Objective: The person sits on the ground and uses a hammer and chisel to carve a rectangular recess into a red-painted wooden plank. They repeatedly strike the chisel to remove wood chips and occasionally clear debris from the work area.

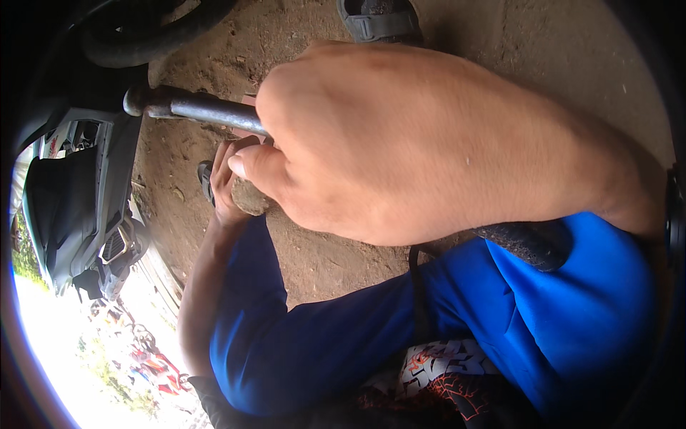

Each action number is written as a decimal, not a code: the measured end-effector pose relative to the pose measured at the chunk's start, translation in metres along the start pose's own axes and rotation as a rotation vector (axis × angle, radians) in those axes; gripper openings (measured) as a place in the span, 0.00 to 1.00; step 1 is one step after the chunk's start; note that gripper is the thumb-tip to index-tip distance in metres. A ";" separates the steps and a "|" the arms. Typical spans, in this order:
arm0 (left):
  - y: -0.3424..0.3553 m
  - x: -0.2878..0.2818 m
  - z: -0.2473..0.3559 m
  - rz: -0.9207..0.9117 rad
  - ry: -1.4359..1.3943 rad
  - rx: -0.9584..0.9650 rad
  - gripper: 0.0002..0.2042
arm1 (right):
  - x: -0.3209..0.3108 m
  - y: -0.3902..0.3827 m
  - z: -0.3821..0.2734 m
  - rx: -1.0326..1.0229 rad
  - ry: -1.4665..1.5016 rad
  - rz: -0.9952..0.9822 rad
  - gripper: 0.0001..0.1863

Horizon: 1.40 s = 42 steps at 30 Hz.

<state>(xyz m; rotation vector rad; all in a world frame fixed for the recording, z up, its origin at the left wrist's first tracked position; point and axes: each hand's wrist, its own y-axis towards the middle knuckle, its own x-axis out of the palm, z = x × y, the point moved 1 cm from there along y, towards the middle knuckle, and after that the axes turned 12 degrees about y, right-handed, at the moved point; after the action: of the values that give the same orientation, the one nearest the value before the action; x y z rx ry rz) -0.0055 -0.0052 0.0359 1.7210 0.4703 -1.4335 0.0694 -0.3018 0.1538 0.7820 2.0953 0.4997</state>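
My right hand (379, 143) fills the middle of the head view, closed around a metal bar tool (207, 111) whose rounded knob points left. Behind it, my left hand (225, 179) curls its fingers beside a rough grey-brown lump (250, 196), partly hidden by my right thumb; what it grips I cannot make out. A reddish flat piece (243, 132) shows behind the bar. A dark, speckled cylindrical piece (529, 247) sticks out below my right hand toward my leg.
A dark motorbike (71, 200) stands at the left, with a tyre (136, 46) at the upper left. My blue-trousered legs (336, 322) lie over the dirt ground (186, 64). A sandal (379, 21) is at the top. A bright outdoor area lies at the lower left.
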 end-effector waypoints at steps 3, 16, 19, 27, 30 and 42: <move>0.014 -0.009 0.001 0.032 -0.060 -0.008 0.14 | 0.000 -0.003 -0.003 0.070 0.091 -0.053 0.19; 0.010 -0.009 -0.019 0.060 -0.018 -0.036 0.13 | -0.007 0.019 -0.025 0.370 0.541 -0.182 0.20; 0.006 -0.009 -0.026 -0.042 -0.330 -0.347 0.15 | -0.009 0.023 -0.024 0.439 0.660 -0.211 0.22; 0.007 -0.025 -0.021 -0.056 -0.398 -0.554 0.13 | -0.006 0.026 -0.028 0.547 0.426 -0.290 0.25; 0.008 -0.027 -0.019 -0.011 -0.373 -0.502 0.15 | -0.008 0.029 -0.032 0.563 0.432 -0.303 0.22; 0.013 -0.013 -0.024 0.124 -0.182 -0.258 0.18 | 0.006 0.026 -0.028 0.563 0.525 -0.211 0.20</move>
<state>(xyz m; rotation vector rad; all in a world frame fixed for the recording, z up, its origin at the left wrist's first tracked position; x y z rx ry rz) 0.0156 0.0088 0.0528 1.3778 0.4217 -1.3613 0.0531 -0.2811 0.1814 0.7766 2.8322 -0.0245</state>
